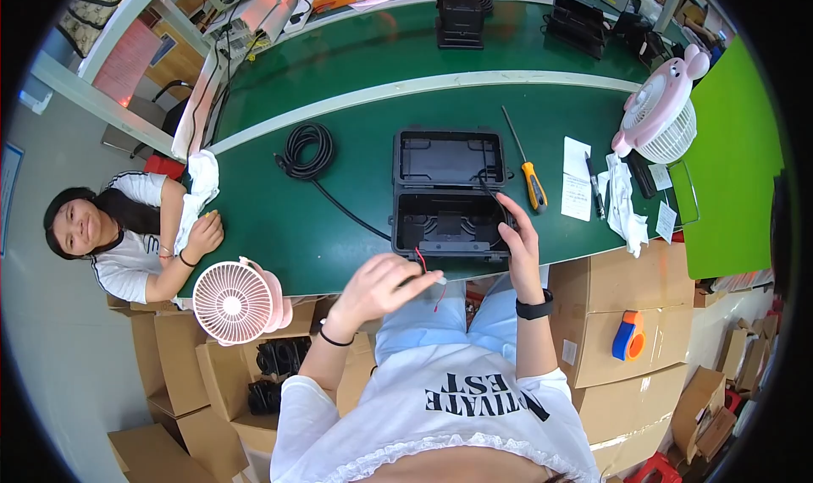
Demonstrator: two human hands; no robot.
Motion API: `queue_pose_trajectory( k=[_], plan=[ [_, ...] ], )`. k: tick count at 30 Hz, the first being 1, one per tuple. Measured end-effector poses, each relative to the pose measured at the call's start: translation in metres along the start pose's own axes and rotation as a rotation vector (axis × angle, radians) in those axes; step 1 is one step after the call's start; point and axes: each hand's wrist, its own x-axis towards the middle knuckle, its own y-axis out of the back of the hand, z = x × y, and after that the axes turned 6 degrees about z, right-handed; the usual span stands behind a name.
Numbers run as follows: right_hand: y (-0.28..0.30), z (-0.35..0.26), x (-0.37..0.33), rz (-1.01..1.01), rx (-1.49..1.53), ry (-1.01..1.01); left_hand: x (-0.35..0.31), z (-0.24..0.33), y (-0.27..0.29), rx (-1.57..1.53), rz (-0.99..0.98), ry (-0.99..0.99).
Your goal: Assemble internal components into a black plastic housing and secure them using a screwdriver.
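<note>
A black plastic case [449,163] lies open on the green table in front of me, its lid folded back toward the far side. At its right edge is my right hand [523,242], thumb and forefinger curled on the rim beside a thin black wire. My left hand [381,287] is closed just off the case's near left corner, in a pinch on a thin red wire [418,254]. By its fingertips sits a small white connector [441,280]. A black cable [306,151] lies coiled to the left and runs to the case's left side.
Right of the case lie a yellow-handled screwdriver [533,187], a paper slip [577,178], a pen and a white cloth [625,204]. Pink fans stand at right [665,110] and left [233,301]. Another person leans on the table's left end. Cardboard boxes [635,288] stand below.
</note>
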Motion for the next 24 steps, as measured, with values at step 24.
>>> queue_pose_trajectory(
  k=[24],
  plan=[
    [-0.003,-0.011,0.003,-0.040,-0.085,-0.001,0.070,-0.008,-0.009,0.142,-0.292,0.419]
  ],
)
